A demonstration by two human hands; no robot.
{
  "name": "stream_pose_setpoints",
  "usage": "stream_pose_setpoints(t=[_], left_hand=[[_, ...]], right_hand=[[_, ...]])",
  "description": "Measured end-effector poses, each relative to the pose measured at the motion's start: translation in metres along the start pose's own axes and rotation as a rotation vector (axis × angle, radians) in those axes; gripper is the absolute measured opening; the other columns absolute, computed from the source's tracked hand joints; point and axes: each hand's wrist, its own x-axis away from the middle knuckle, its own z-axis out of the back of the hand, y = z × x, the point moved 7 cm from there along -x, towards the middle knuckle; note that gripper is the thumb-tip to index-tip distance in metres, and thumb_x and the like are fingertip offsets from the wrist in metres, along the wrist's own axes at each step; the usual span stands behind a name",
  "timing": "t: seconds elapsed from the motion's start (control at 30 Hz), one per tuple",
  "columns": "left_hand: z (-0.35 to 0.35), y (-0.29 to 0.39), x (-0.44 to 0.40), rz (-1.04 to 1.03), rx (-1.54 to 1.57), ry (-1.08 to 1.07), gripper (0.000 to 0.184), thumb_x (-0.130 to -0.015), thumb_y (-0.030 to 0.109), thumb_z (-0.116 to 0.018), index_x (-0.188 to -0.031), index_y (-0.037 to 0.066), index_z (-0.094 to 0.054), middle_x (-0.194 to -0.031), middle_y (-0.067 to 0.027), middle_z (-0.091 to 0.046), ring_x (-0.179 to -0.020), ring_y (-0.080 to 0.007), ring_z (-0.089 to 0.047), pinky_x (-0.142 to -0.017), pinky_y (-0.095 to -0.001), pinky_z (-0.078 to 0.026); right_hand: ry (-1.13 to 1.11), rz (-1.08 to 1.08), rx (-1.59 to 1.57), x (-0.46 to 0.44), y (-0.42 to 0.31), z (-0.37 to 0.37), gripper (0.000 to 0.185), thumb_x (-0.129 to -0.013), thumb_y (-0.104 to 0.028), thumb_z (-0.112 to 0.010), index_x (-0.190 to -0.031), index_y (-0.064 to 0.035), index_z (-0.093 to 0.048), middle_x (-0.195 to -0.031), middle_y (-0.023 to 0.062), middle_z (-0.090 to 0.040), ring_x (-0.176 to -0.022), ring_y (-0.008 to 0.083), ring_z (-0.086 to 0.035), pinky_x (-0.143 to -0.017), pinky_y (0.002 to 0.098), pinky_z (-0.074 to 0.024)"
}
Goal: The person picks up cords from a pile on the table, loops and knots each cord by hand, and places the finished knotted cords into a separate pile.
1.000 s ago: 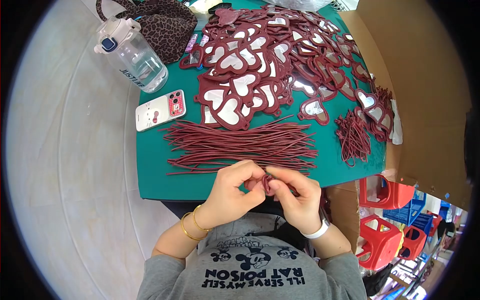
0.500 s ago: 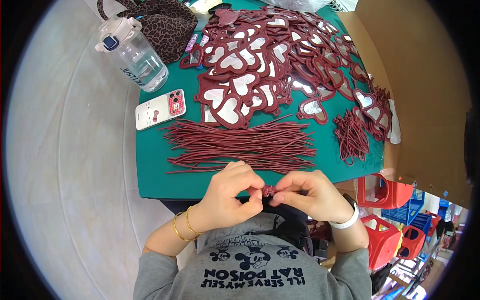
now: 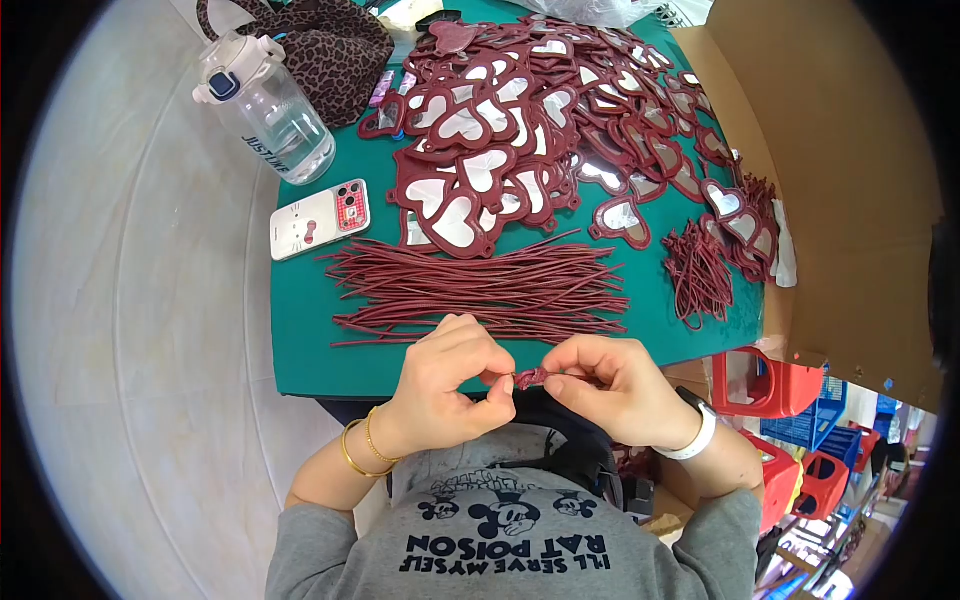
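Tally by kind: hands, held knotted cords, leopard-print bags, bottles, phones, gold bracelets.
Hands: 2 (left hand, right hand)
Held knotted cord: 1
Leopard-print bag: 1
Bottle: 1
Phone: 1
Gold bracelets: 2
Total: 8

Ahead and to the left of the left hand [image 3: 452, 385]: white phone [image 3: 318, 222], back up, red-checked camera patch, flat on green tabletop [image 3: 310, 325]. Past phone: clear bottle [image 3: 285, 120], pale lid, part filled. Leopard-print bag [image 3: 342, 60] just beyond bottle. Far ahead of the right hand [image 3: 622, 392]: clear plastic bag [image 3: 595, 9]. Off its right: brown cardboard [image 3: 805, 180]; lower, red stools [image 3: 795, 390], blue crates [image 3: 800, 427] beside them. Pale veined tiles [image 3: 175, 300] well left of the left hand.
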Motion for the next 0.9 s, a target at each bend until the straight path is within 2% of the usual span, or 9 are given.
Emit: stream_pose_setpoints(t=[0.2, 0.27, 0.43, 0.53, 0.57, 0.67, 0.7, 0.8, 0.9], left_hand=[[0.001, 0.003, -0.003, -0.07, -0.01, 0.018, 0.015, -0.066, -0.003, -0.066, -0.077, 0.005, -0.06, -0.072, -0.0046, -0.06, -0.063, -0.0225, -0.05, -0.061, -0.0328, -0.042], [-0.001, -0.002, -0.003, -0.016, 0.037, -0.01, 0.015, -0.066, -0.002, -0.068, -0.077, 0.005, -0.06, -0.069, -0.005, -0.057, -0.062, -0.0221, -0.051, -0.062, -0.0334, -0.042], [-0.002, -0.011, 0.0, 0.139, 0.187, -0.014, 0.013, -0.069, -0.002, -0.067, -0.078, 0.004, -0.06, -0.068, -0.005, -0.055, -0.063, -0.0208, -0.052, -0.063, -0.0333, -0.043], [-0.002, -0.011, 0.001, 0.153, 0.225, 0.01, 0.011, -0.07, -0.004, -0.064, -0.078, 0.003, -0.059, -0.07, -0.0054, -0.057, -0.065, -0.0192, -0.05, -0.061, -0.0322, -0.041], [-0.002, -0.011, 0.001, 0.162, 0.246, 0.019, 0.01, -0.071, -0.005, -0.063, -0.078, 0.002, -0.059, -0.071, -0.0056, -0.058, -0.066, -0.0184, -0.05, -0.06, -0.0316, -0.04], [0.0, -0.008, -0.004, 0.151, 0.203, -0.019, 0.009, -0.073, -0.004, -0.063, -0.078, 0.002, -0.059, -0.072, -0.0057, -0.058, -0.067, -0.019, -0.051, -0.061, -0.0319, -0.041], [0.0, -0.007, -0.006, 0.147, 0.184, -0.043, 0.008, -0.073, -0.003, -0.063, -0.078, 0.002, -0.059, -0.073, -0.0057, -0.059, -0.067, -0.0193, -0.052, -0.061, -0.0321, -0.042], [0.003, -0.005, -0.011, 0.125, 0.122, -0.081, 0.008, -0.076, -0.001, -0.063, -0.081, 0.002, -0.06, -0.075, -0.0063, -0.06, -0.069, -0.0204, -0.055, -0.062, -0.0318, -0.044], [0.011, 0.002, -0.018, 0.093, 0.055, -0.071, 0.008, -0.078, 0.003, -0.066, -0.085, 0.003, -0.062, -0.077, -0.0072, -0.062, -0.071, -0.0212, -0.057, -0.064, -0.0321, -0.046]], right_hand=[[-0.025, 0.023, 0.126, 0.001, -0.011, 0.003, 0.017, -0.096, -0.005, -0.066, -0.112, 0.0008, -0.065, -0.081, -0.0049, -0.061, -0.069, -0.0005, -0.048, -0.057, 0.0188, -0.0383], [-0.034, 0.074, 0.272, 0.0, -0.019, 0.003, 0.017, -0.096, -0.005, -0.067, -0.112, 0.0005, -0.066, -0.079, -0.0037, -0.062, -0.068, -0.0003, -0.048, -0.056, 0.0193, -0.0388], [-0.001, 0.142, 0.281, 0.0, -0.023, 0.0, 0.015, -0.095, -0.007, -0.068, -0.108, 0.0008, -0.067, -0.077, -0.0014, -0.064, -0.066, 0.0004, -0.05, -0.054, 0.0205, -0.04], [0.098, 0.273, 0.256, 0.0, -0.021, 0.002, 0.02, -0.094, -0.012, -0.07, -0.11, 0.0008, -0.068, -0.081, 0.0057, -0.07, -0.066, 0.0023, -0.055, -0.056, 0.0219, -0.0458], [0.095, 0.275, 0.26, 0.0, -0.021, 0.001, 0.02, -0.094, -0.012, -0.07, -0.11, 0.0008, -0.068, -0.081, 0.0057, -0.07, -0.066, 0.0023, -0.055, -0.056, 0.0219, -0.0458], [0.137, 0.369, 0.38, 0.002, -0.027, 0.002, 0.017, -0.094, -0.011, -0.069, -0.107, 0.0005, -0.067, -0.079, 0.0089, -0.069, -0.063, 0.0088, -0.061, -0.056, 0.0253, -0.0477], [0.135, 0.37, 0.383, 0.001, -0.028, 0.003, 0.017, -0.094, -0.011, -0.069, -0.107, 0.0005, -0.067, -0.079, 0.0089, -0.069, -0.063, 0.0088, -0.061, -0.056, 0.0253, -0.0477], [0.134, 0.413, 0.58, 0.0, -0.035, 0.004, 0.011, -0.094, -0.008, -0.067, -0.101, 0.0011, -0.066, -0.079, 0.0097, -0.064, -0.062, 0.0186, -0.06, -0.057, 0.0283, -0.0458], [0.129, 0.4, 0.607, 0.002, -0.039, 0.002, 0.01, -0.094, -0.008, -0.066, -0.098, 0.0008, -0.065, -0.08, 0.0107, -0.063, -0.063, 0.0225, -0.06, -0.058, 0.0302, -0.0465]])
